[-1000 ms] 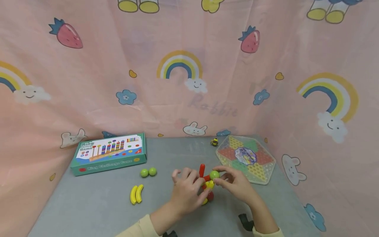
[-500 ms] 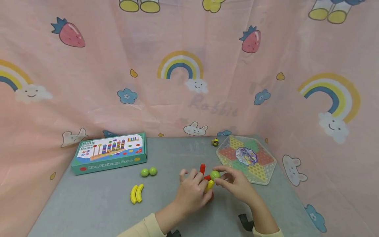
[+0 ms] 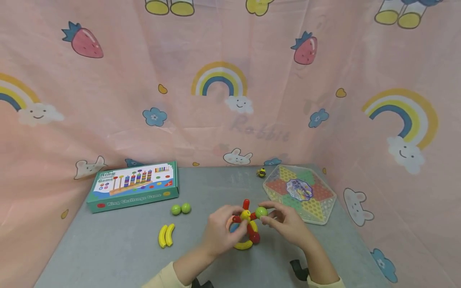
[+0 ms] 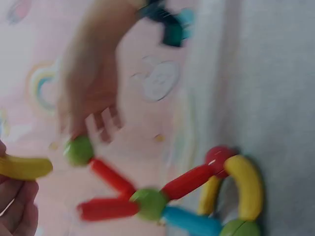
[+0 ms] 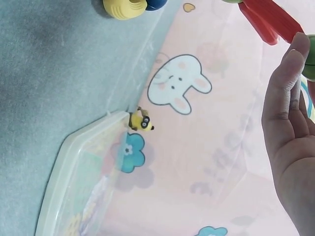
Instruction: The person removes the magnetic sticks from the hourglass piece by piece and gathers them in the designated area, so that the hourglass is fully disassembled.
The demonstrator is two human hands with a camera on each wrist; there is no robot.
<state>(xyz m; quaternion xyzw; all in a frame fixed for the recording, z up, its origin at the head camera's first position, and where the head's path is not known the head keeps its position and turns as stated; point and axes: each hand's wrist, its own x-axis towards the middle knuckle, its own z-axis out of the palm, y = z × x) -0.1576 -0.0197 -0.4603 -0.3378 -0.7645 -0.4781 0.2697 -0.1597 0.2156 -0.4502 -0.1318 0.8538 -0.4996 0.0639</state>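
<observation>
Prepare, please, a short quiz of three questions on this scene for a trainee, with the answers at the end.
1. Which hand pinches the green ball at the end of a red rod?
2. True or false: the small yellow-and-black figure is nearer to the hexagonal game board than to the green box.
3. Fill in: near two loose green balls, ___ yellow curved pieces lie side by side.

Key: 1. The right hand. 2. True. 3. Two.

Green ball (image 3: 261, 212), red rods (image 4: 187, 181), yellow piece (image 4: 27, 168)
</observation>
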